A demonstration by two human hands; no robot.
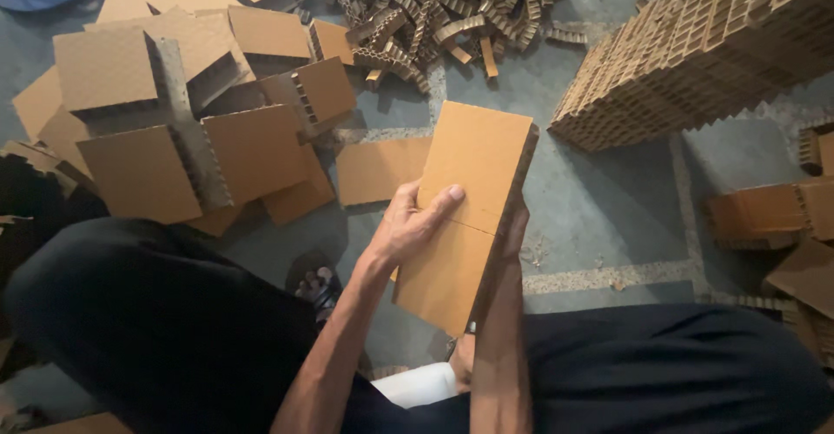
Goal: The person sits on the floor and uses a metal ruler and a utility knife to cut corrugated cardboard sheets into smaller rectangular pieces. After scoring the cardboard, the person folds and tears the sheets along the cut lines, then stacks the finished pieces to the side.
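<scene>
both hands hold a honeycomb cardboard panel upright above the floor, between the person's knees.

the left hand (408,225) lies on the panel (473,199) face with its fingers closed round the near long edge and the thumb across a scored line at mid-length; the right hand (514,234) is mostly hidden behind the far edge, seemingly gripping it, though its fingers cannot be seen clearly. the board looks light and stiff, its paper skin dry rather than slippery, but likely to fold or crack at the score, so holding it by both long edges either side of that line seems safest. cut boards (174,139), offcut strips (434,8) and a stacked pile (704,43) lie on the floor (608,208).
</scene>
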